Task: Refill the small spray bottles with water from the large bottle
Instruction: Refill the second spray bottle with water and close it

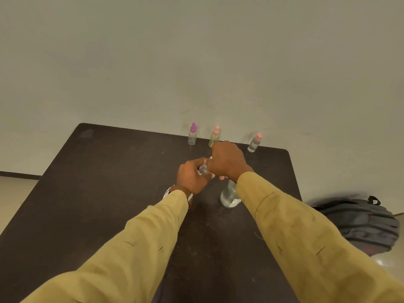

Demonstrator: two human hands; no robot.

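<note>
Both hands on one small spray bottle over mid-table, blurred.

Left hand wraps curled fingers round the clear body. Right hand, at 1 o'clock of the left, has its fingers curled tight over the bottle's top end; the cap itself is hidden under the knuckles. The large bottle stands upright on the dark table at 5 o'clock of the hands, partly behind the right sleeve. Along the table's far edge there is a purple-capped bottle at 11 o'clock of the hands, a greenish pink-capped bottle at 12, just beyond the right knuckles, and a grey pink-capped bottle at 2. All three are capped. A watch sits on the left wrist. A dark backpack lies on the floor at 4 o'clock, off the table.
</note>
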